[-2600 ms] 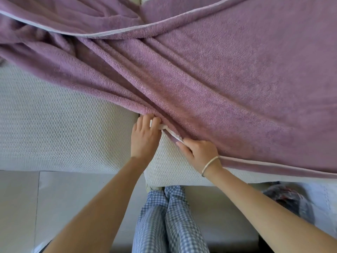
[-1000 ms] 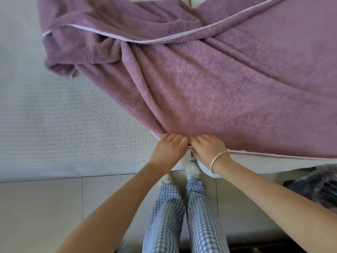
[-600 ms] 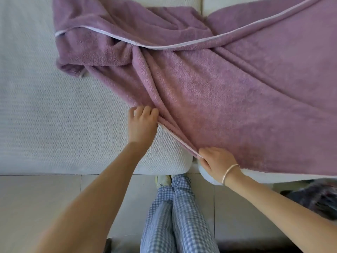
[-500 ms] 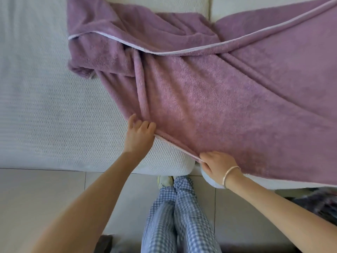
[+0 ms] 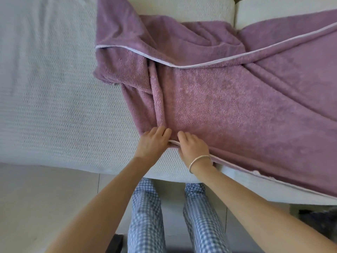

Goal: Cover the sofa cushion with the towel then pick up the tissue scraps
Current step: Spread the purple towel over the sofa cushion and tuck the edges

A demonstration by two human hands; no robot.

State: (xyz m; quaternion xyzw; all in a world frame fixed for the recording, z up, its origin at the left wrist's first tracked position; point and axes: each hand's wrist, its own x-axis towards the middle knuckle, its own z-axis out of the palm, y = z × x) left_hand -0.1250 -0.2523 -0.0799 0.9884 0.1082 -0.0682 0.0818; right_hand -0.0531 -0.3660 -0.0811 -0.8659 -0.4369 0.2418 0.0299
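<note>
Towel point(image 5: 228, 110), mauve and rumpled, its edge pinched by left grip point(image 5: 153, 142) and right grip point(image 5: 194, 147)

mauve towel point(image 5: 228, 110), cream sofa cushion point(image 5: 54, 106)

The towel point(image 5: 228, 106) lay across the right part of the sofa, bunched over the right end of the sofa cushion point(image 5: 63, 106) and spreading rightward over the neighbouring cushion point(image 5: 273, 192), its far side up against the backrest point(image 5: 182, 6). The left part of the sofa cushion lay uncovered. At the towel's near edge, the left grip point(image 5: 153, 143) and right grip point(image 5: 193, 147) sat side by side, almost touching, each holding the hem. The person's legs point(image 5: 145, 216) stood on the floor point(image 5: 45, 198) in front of the sofa.
</note>
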